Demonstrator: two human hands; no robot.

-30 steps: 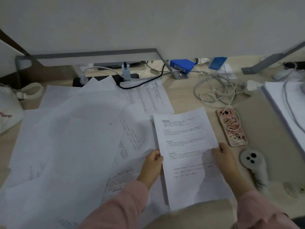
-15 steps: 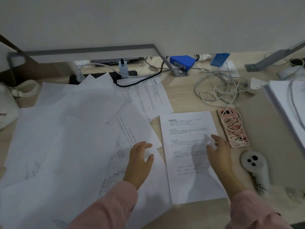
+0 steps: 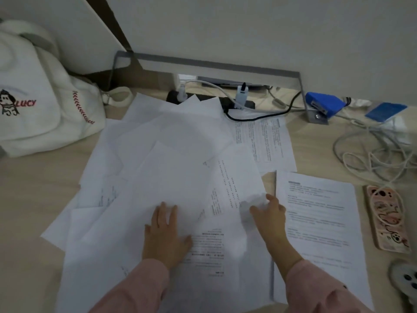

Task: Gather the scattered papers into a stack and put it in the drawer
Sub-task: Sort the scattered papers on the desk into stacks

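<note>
Several white papers lie scattered and overlapping across the middle of the desk. One printed sheet lies flat by itself to their right. My left hand rests flat on the pile, fingers straight. My right hand pinches the right edge of a printed sheet in the pile, which bunches up at my fingertips. No drawer is in view.
A white bag stands at the far left. A black power strip and a metal stand sit behind the papers. Tangled cables, a phone in a pink case and a white controller lie at the right.
Both hands let go of the printed sheet, which now lies flat at the right. They moved left onto the scattered pile. The view swung left, showing the bag.
</note>
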